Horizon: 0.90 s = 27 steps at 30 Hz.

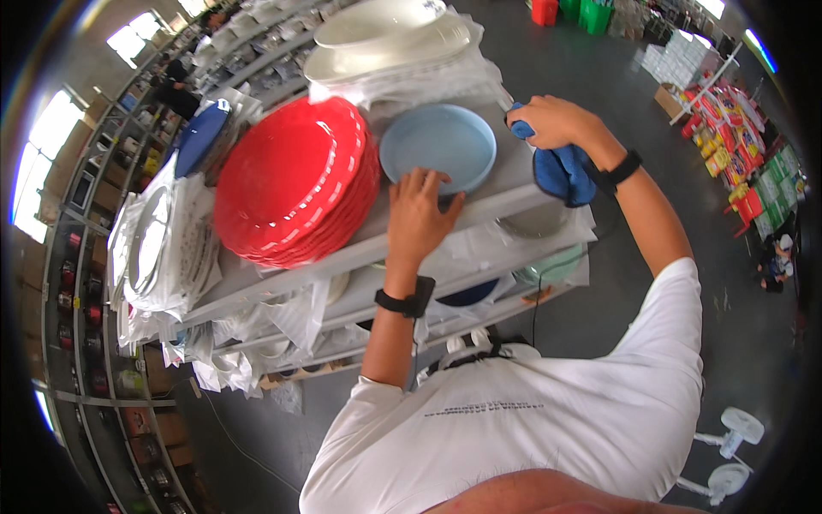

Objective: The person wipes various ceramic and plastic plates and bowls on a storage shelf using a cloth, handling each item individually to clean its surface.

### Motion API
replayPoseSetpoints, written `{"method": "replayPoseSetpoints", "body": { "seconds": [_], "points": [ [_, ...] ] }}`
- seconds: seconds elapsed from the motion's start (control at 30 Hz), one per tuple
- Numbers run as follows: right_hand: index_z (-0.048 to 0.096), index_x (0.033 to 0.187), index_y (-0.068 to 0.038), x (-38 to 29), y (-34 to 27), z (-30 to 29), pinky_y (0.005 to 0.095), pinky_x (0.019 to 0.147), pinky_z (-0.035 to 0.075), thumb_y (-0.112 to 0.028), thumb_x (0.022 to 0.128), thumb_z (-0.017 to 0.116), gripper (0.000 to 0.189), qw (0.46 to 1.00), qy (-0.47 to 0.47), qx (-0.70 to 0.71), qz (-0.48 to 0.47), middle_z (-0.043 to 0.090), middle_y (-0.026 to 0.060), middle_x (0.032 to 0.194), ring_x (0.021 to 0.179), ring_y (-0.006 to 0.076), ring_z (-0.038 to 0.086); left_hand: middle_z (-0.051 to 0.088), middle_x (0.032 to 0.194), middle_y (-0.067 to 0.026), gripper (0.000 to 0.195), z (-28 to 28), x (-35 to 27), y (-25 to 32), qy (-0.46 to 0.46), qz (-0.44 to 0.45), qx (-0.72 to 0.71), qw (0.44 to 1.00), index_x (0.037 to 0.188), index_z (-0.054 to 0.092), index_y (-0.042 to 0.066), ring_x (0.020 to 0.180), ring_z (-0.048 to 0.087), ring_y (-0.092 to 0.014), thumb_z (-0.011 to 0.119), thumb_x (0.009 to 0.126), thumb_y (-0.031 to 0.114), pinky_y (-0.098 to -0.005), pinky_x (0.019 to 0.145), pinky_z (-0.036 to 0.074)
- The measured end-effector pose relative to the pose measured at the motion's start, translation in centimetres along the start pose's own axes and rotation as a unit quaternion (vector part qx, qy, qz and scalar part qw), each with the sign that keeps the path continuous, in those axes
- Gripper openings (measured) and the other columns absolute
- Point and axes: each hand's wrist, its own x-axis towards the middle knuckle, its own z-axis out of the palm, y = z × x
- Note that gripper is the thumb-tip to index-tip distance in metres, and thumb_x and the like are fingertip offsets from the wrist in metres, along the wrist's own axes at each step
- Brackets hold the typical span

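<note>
A light blue plate (443, 144) with a raised rim lies on the top shelf (514, 164) of a grey rack before me. My left hand (420, 209) is at its near rim, fingertips over the edge and thumb apart. At the shelf's right end, my right hand (552, 122) grips a blue cloth (565, 177). Part of the cloth pokes out by the fingers, and the rest hangs below the palm. Left of the blue plate stands a stack of red scalloped plates (292, 180). Behind it are large cream oval dishes (392, 48) on white wrapping.
Wrapped white plates (164, 238) and a dark blue plate (202, 138) stand at the shelf's left end. Lower shelves hold more dishes, including a pale green one (549, 266). White fans (738, 427) are behind me at right. Stocked racks (83, 308) line the left side.
</note>
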Motion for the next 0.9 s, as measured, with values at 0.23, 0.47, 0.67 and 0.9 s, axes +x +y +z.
{"method": "replayPoseSetpoints", "body": {
  "seconds": [0.23,0.47,0.67,0.9],
  "points": [
    [0.049,0.125,-0.015,2.1,-0.8,5.5,0.0503,0.077,0.053,0.003,0.069,0.072,0.063,0.986,0.153,0.033,-0.064,0.069,0.0197,0.099,0.094,0.0403,0.067,0.061,0.1,-0.007,0.029,-0.1,-0.5,-0.4,0.004,-0.005,-0.007,1.0,0.101,0.064,0.009,0.099,0.057,-0.028,0.078,0.079,0.023,-0.0408,0.086,0.041],
    [0.05,0.125,-0.009,3.5,-1.1,3.6,0.0511,0.081,0.052,-0.003,0.07,0.067,0.057,0.998,0.03,0.051,-0.001,0.067,0.0254,0.097,0.095,0.0452,0.065,0.061,0.1,-0.0075,0.028,0.0,-0.3,-0.2,-0.004,0.001,-0.001,1.0,0.1,0.064,0.009,0.099,0.058,-0.029,0.078,0.08,0.023,-0.0415,0.084,0.042],
    [0.053,0.123,-0.007,2.9,-1.8,2.1,0.0432,0.068,0.052,-0.003,0.063,0.072,0.063,0.971,-0.161,0.174,-0.021,0.068,0.0208,0.093,0.085,0.0362,0.067,0.062,0.097,-0.0089,0.028,0.2,-0.8,-1.0,0.022,-0.002,-0.008,1.0,0.099,0.065,0.009,0.095,0.058,-0.03,0.078,0.079,0.024,-0.0427,0.083,0.043],
    [0.05,0.118,-0.011,-1.1,2.2,-0.8,0.0416,0.068,0.05,0.006,0.069,0.064,0.053,0.974,0.032,0.224,-0.012,0.065,0.0164,0.091,0.082,0.0307,0.065,0.064,0.099,-0.0053,0.026,0.6,-0.5,-0.6,0.017,0.007,0.01,1.0,0.1,0.067,0.011,0.096,0.061,-0.028,0.077,0.081,0.025,-0.04,0.084,0.043]
  ]
}}
